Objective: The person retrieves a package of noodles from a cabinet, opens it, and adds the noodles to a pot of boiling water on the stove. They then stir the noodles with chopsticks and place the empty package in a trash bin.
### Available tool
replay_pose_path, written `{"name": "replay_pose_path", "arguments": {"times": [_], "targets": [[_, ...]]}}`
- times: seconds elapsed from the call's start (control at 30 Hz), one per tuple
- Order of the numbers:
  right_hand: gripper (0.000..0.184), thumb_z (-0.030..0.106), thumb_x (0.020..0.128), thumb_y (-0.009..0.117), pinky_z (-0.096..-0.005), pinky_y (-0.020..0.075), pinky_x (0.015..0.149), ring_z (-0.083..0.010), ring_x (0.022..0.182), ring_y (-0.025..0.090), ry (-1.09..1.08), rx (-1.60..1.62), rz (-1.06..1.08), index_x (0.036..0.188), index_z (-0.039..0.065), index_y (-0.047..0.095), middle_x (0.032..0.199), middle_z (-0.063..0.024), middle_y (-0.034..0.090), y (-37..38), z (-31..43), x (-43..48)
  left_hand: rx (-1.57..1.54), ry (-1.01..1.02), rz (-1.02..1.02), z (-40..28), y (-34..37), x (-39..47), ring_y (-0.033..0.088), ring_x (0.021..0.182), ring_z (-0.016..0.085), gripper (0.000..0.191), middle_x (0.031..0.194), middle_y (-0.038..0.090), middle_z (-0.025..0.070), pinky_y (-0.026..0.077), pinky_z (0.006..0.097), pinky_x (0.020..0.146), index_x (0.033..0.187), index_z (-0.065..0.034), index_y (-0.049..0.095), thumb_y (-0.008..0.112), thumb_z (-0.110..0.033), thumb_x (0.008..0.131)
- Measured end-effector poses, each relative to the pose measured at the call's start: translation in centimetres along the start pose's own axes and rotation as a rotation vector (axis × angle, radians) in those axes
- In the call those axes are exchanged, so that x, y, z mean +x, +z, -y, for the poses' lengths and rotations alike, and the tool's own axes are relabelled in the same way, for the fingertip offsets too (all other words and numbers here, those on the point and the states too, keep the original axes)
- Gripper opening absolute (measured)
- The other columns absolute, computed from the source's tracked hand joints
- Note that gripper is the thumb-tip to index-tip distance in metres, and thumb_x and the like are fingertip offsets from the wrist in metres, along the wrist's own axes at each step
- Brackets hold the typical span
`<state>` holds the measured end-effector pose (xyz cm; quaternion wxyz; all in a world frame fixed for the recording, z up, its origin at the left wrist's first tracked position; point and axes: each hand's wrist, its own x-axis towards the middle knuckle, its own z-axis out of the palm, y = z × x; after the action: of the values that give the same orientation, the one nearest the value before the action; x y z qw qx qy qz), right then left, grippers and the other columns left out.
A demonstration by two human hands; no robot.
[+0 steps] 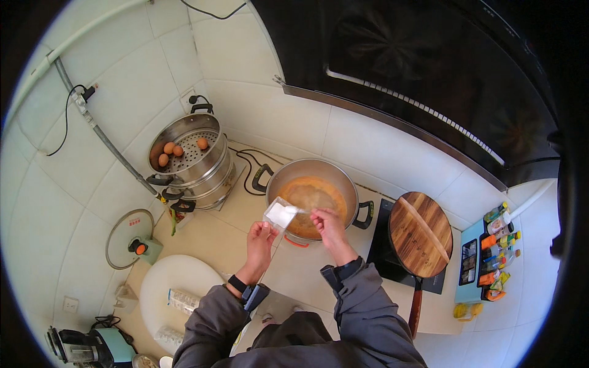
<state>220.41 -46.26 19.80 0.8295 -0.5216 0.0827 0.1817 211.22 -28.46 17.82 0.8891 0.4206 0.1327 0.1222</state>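
Note:
My left hand (pixel 260 244) holds a small clear square container (pixel 280 215) of white powder or granules, tilted over the near left rim of a large two-handled pot (pixel 348 179). Orange-brown broth (pixel 313 191) fills the pot's lower part. Just right of the container, my right hand (pixel 327 225) pinches a small spoon (pixel 301 211), whose bowl is at the white contents. Both hands are above the pot's near side. The spoon's handle is mostly hidden by my fingers.
A steel steamer (pixel 184 172) with several brown eggs stands at left, near a glass lid (pixel 130 239). At right, a wooden-lidded pan (pixel 418 234) sits on a black cooktop (pixel 384 271), beside a rack of bottles (pixel 497 257). A round white board (pixel 161 276) holds plastic bags.

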Motion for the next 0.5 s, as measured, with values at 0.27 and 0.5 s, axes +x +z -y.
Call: {"name": "replay_pose_path", "arguments": {"times": [0.27, 0.5], "targets": [[0.011, 0.009, 0.084, 0.063, -0.0244, 0.0461, 0.057, -0.0111, 0.064, 0.06, -0.892, -0.912, -0.282, 0.086, 0.0, 0.067, 0.075, -0.0089, 0.066, -1.8, 3.3, 3.3, 0.024, -0.005, -0.042, -1.3, -1.2, 0.6, 0.051, 0.079, 0.011, 0.015, 0.084, 0.053, -0.0001, 0.046, 0.027, 0.081, 0.087, -0.008, 0.05, 0.049, -0.019, 0.097], [0.012, 0.01, 0.081, 0.066, -0.025, 0.0467, 0.058, -0.0124, 0.062, 0.061, -0.867, -0.78, -0.365, 0.089, 0.002, 0.067, 0.073, -0.0075, 0.066, -1.9, 3.4, 3.5, 0.011, -0.003, -0.024, -1.4, -2.4, 0.8, 0.052, 0.079, 0.011, 0.014, 0.084, 0.053, -0.0001, 0.046, 0.0277, 0.082, 0.088, -0.0078, 0.05, 0.049, -0.019, 0.096]]}}
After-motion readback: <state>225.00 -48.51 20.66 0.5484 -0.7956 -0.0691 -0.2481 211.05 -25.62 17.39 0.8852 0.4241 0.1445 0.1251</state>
